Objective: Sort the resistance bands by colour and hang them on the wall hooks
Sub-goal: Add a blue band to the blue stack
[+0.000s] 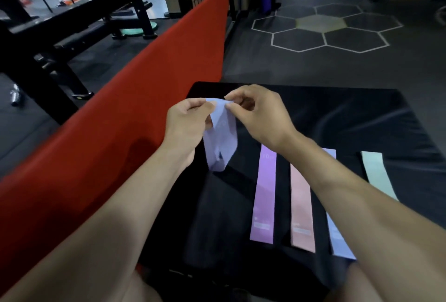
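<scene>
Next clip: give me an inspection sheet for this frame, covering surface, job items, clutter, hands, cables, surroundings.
Surface: black mat beside a red padded edge.
Job items: pale lilac band held up and hanging down; purple band, pink band, light blue band and mint band lie flat side by side on the mat.
Clutter: nothing seen on the mat.
Hands: left hand and right hand both pinch the lilac band's top edge.
Cables: nothing seen.
Surroundings: gym floor with hexagon markings; black rack frame to the left. No wall hooks in view.
</scene>
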